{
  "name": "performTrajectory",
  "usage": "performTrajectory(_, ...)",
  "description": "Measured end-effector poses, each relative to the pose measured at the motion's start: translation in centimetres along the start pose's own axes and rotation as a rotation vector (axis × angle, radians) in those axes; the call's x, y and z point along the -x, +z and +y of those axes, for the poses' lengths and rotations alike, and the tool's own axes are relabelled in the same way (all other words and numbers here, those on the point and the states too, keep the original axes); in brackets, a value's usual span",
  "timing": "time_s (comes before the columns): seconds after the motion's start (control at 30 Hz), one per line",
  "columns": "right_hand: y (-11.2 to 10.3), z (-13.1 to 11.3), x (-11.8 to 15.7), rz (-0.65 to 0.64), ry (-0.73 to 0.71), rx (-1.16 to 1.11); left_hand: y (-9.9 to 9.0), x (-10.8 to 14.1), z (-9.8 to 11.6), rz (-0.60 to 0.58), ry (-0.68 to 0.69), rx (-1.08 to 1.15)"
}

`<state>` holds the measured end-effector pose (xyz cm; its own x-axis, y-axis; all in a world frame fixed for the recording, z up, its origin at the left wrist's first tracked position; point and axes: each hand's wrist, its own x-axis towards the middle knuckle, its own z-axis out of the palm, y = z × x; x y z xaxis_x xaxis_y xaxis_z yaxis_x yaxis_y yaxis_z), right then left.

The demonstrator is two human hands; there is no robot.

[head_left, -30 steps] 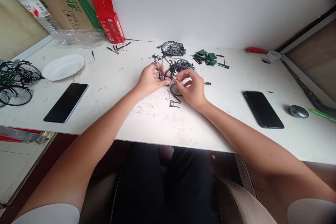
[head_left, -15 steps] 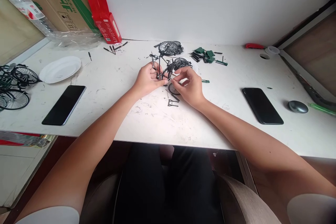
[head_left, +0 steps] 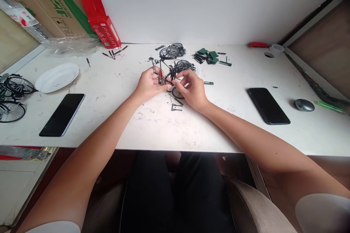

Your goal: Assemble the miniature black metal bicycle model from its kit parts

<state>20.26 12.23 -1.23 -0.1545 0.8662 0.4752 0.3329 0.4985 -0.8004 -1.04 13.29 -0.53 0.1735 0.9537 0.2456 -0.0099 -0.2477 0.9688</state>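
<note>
- Can see bracket (head_left: 173, 107) lying on desk (head_left: 155, 131), near lone wheel (head_left: 177, 93).
- Holding bike (head_left: 173, 74) just above desk, in left grip (head_left: 150, 83).
- Touching bike with right grip (head_left: 191, 86); cannot tell whether grasping.
- Beyond, can see wheel pile (head_left: 183, 66) on plate (head_left: 199, 69), then green parts (head_left: 212, 56).

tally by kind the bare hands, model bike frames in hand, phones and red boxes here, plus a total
Bare hands: 2 (left hand, right hand)
Model bike frame in hand: 1
Phones: 2 (left-side phone, right-side phone)
Red box: 1
Total: 6
</note>
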Motion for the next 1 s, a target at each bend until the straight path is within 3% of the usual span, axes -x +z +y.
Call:
performTrajectory(0.53, -0.4, 0.0, -0.4, -0.118, -0.147, -0.048, 0.1, -0.3, -0.2, 0.059, -0.047, 0.036)
performTrajectory(1.0, -1.1, -0.2, -0.6, -0.084, -0.105, 0.012, 0.0, -0.1, 0.0, 0.083, -0.130, 0.087)
